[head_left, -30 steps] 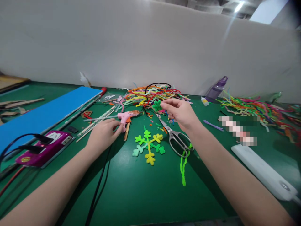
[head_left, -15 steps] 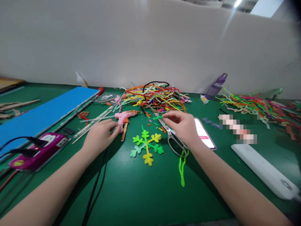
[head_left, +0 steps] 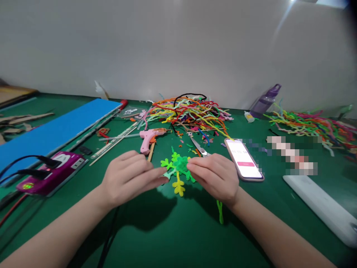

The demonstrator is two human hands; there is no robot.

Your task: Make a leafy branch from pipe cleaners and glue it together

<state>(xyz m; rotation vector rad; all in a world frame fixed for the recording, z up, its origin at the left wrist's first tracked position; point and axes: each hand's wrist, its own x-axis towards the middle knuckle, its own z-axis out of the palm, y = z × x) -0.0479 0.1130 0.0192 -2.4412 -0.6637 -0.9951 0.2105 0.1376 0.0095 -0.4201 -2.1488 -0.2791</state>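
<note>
My right hand (head_left: 216, 176) pinches a bright green fuzzy pipe-cleaner leaf (head_left: 181, 163) between thumb and fingers. The leaf is held over a flower-like snowflake of green, mint and yellow pipe cleaner (head_left: 178, 188) and covers its middle. Facing it from the left, my left hand (head_left: 134, 176) has its index finger and thumb stretched toward the leaf, with nothing visible between them. Just beyond the left hand lies a pink glue gun (head_left: 147, 139). Scissors (head_left: 199, 146) lie past my right hand, their handles hidden by it. A bright green pipe-cleaner loop (head_left: 220, 212) sticks out below that hand.
Colourful pipe cleaners (head_left: 189, 111) are heaped at the back, with more at the right (head_left: 304, 126). A phone (head_left: 247, 163), a purple bottle (head_left: 264, 102) and a white bar-shaped device (head_left: 318, 208) are at right. Left are a purple power strip (head_left: 52, 173) and a blue board (head_left: 64, 126).
My left hand has left the glue gun and come to the middle. My right hand has brought the green piece from beside the scissors to above the snowflake. The view has shifted slightly.
</note>
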